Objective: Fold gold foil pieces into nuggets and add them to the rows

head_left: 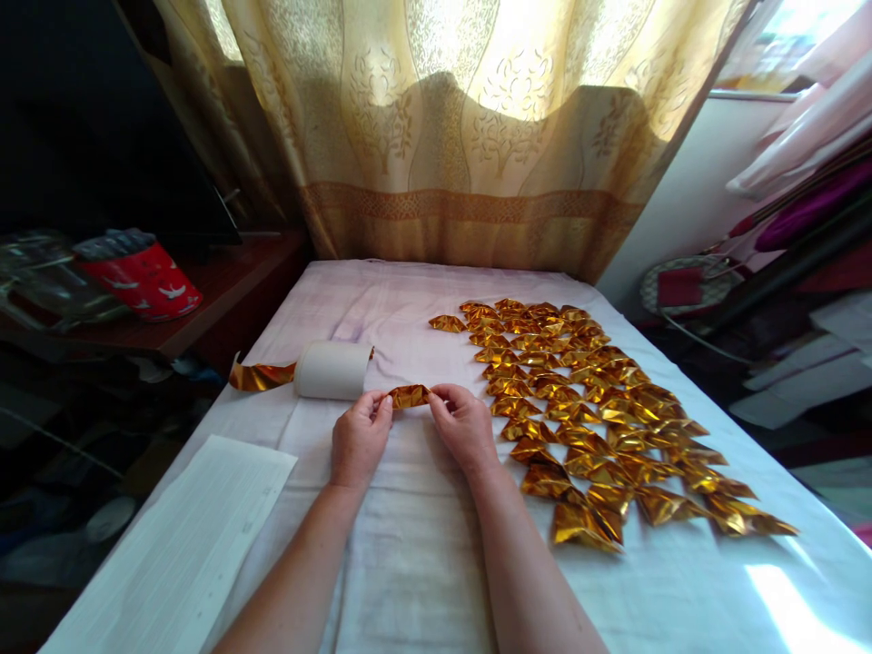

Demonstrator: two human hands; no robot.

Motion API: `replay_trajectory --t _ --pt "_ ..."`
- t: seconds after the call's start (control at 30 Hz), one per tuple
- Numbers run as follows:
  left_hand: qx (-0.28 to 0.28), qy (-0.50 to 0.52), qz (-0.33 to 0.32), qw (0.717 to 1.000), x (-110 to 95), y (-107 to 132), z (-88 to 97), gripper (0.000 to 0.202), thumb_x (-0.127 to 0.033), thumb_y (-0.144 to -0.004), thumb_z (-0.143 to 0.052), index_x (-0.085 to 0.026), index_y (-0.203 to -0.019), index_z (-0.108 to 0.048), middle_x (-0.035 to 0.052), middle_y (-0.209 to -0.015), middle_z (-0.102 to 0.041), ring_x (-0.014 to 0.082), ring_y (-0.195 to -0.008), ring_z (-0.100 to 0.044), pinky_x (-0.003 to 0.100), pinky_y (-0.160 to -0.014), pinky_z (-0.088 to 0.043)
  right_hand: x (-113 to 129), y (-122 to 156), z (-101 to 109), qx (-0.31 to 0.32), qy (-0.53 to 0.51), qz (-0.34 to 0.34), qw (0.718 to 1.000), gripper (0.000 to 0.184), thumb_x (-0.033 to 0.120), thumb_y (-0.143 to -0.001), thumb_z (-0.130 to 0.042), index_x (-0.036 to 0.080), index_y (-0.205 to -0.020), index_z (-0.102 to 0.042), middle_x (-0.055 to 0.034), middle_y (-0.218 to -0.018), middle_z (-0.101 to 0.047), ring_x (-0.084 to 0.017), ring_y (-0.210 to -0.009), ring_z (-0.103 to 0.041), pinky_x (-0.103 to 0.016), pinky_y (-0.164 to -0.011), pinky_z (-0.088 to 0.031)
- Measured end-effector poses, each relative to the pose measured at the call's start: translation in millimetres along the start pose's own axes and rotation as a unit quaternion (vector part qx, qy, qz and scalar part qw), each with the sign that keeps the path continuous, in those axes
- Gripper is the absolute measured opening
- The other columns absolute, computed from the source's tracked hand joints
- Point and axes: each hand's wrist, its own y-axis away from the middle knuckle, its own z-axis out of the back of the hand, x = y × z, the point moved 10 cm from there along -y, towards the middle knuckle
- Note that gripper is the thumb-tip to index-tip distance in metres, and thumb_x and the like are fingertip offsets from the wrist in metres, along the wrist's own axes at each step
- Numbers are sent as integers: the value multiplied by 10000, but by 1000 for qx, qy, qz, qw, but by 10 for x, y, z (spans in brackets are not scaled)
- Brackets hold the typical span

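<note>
Between my two hands is a folded gold foil piece [410, 397], shaped like a small ingot. My left hand [361, 438] pinches its left end with thumb and finger. The right end is pinched by my right hand [464, 425]. Just behind my left hand lies a white paper roll [331, 371] on its side, with a gold foil strip [262, 376] sticking out to the left. Rows of finished-looking gold foil ingots [586, 400] cover the right side of the table, apart from my right hand.
The cloth-covered table [409, 563] spans the view. A lined paper sheet [183, 545] lies at front left. On a dark cabinet at left stand a red cup [146, 282] and a glass jug [41, 282]. A patterned curtain [470, 163] hangs behind.
</note>
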Motion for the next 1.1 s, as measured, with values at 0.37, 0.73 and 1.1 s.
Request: replay_trajectory --t 0.37,0.73,1.1 --pt "14 45 -10 999 -75 19 16 362 -478 -916 -457 -219 -1049 -672 56 -894 -775 170 -729 -731 217 -546 -515 152 -289 440 -107 174 -2 979 181 355 -820 -574 267 -794 -730 -11 -734 -720 -183 -646 -618 -278 -640 -427" --pt "17 59 -17 998 -35 14 -22 327 -464 -903 -454 -226 -932 -677 45 -843 -774 174 -739 -723 236 -571 -502 -37 -1262 431 -56 373 -38 925 207 238 -803 -607 218 -902 -787 -129 -1157 -680 -309 -1125 -536 -430 -902 -397" --pt "-3 101 -10 995 -34 31 7 261 -416 -855 -531 -226 -920 -699 30 -790 -766 161 -681 -698 243 -608 -489 -177 -1502 297 -74 456 -5 887 269 267 -839 -538 184 -948 -769 -109 -1362 -565 -321 -1384 -288 -541 -1078 -188"
